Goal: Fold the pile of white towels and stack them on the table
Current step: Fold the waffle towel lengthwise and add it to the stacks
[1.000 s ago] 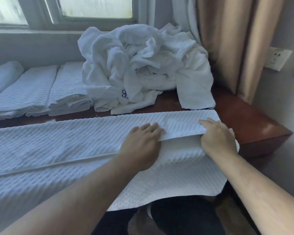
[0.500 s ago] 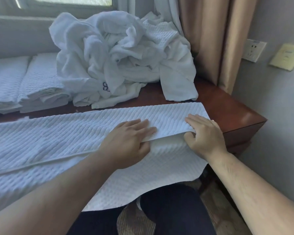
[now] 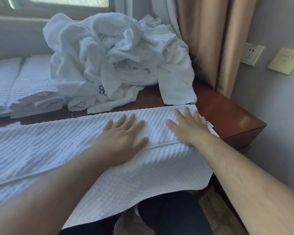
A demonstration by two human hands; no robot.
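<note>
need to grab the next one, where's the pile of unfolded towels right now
In the head view the unfolded pile sits at the back middle of the table, under the window, between the folded towels on the left and the curtain on the right.

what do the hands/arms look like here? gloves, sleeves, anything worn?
Both are bare. The left hand and right hand have no gloves, and no rings, watch or bands show. Both forearms are uncovered up to the frame edge, so no sleeves are visible. The right forearm shows fine hair.
</note>
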